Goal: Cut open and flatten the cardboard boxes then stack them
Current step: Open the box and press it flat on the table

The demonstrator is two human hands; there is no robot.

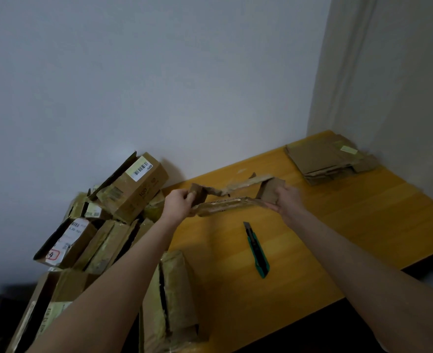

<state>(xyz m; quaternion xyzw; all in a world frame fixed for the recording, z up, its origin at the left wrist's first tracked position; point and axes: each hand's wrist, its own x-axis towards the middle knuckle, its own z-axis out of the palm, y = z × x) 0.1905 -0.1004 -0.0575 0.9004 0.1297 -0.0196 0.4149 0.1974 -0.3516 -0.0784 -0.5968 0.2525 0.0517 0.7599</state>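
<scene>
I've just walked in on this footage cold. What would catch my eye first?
The left hand and right hand grip the ends of a torn-open cardboard box above the yellow table. A green utility knife lies on it nearer the person; a heap of boxes rises at left, and a stack of flattened cardboard sits at its far right.

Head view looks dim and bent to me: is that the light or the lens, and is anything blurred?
Head view: dim, flat light, soft shadows, no glare; head view: the wide lens tilts and warps the table; head view: the box between left hand and right hand looks slightly smeared, the knife sharper.
</scene>
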